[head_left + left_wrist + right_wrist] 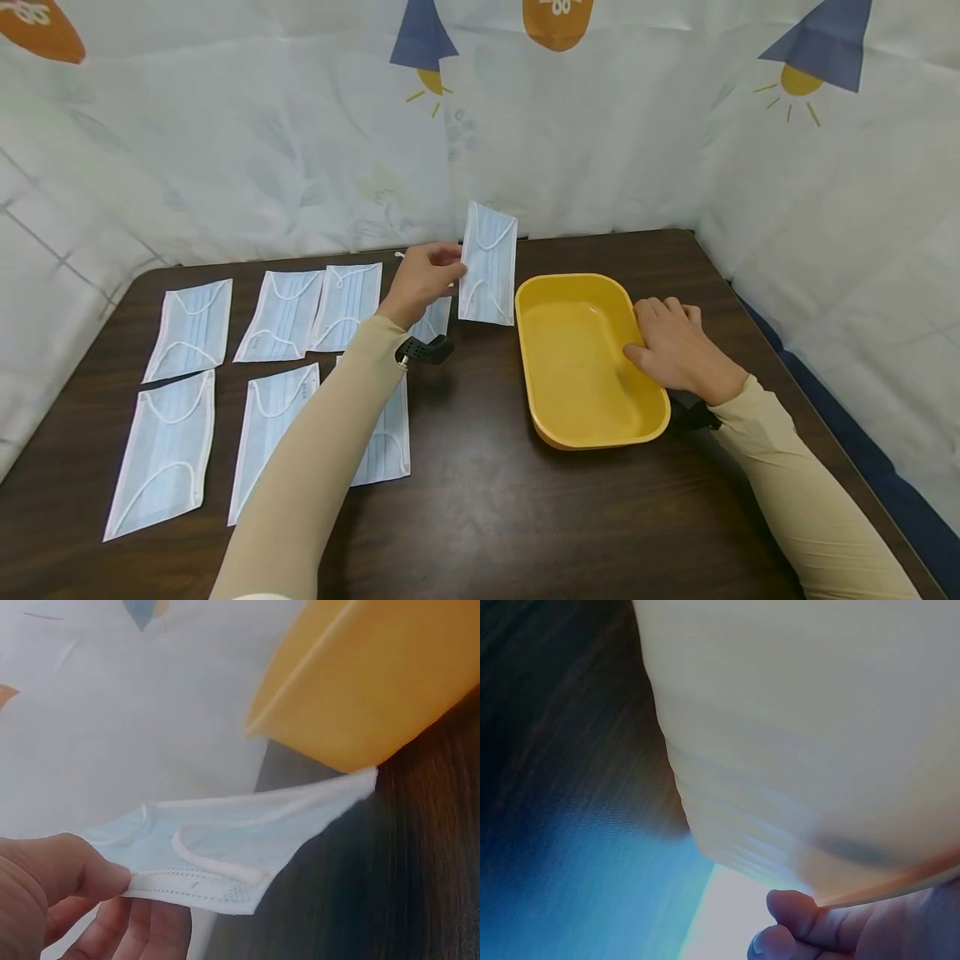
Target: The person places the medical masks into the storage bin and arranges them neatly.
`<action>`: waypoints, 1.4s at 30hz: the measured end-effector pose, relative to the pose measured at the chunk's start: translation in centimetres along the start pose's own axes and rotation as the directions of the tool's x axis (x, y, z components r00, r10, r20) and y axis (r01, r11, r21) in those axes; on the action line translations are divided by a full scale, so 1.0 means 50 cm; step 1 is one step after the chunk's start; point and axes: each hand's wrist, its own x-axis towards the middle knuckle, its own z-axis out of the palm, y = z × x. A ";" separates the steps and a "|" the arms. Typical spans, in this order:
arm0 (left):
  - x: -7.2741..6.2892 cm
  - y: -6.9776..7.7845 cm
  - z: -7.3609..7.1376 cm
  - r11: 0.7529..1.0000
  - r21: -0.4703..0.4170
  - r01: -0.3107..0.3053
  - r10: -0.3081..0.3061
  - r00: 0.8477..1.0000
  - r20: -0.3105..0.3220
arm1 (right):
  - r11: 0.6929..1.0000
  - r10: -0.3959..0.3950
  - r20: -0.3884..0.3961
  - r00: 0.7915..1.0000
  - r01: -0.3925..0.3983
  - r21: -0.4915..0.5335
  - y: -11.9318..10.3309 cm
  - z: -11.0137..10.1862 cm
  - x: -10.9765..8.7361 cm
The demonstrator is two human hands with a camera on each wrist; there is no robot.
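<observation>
My left hand pinches a light blue face mask by its side edge, thumb on one face and fingers behind. The mask hangs above the table, just left of a yellow plastic basin. In the left wrist view, the held mask shows its white ear loops, with the basin's wall beyond. My right hand holds the basin by its right rim, thumb over the inner side. From the right wrist, its fingers show under the rim against the outer wall.
Several masks lie spread in two rows on the left of the dark wooden table, such as one at the front left and one behind it. My left forearm covers some. A white printed curtain hangs behind the table.
</observation>
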 end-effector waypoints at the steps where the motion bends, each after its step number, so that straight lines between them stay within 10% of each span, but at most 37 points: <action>1: -0.001 0.001 0.000 1.000 -0.003 0.001 -0.001 1.000 0.003 | 1.000 0.001 0.000 1.000 -0.001 -0.001 0.000 0.000 -0.001; 42: -0.081 0.105 0.031 0.952 -0.276 -0.130 0.134 0.991 -0.004 | 1.000 -0.011 -0.007 1.000 0.011 -0.007 0.003 0.001 -0.003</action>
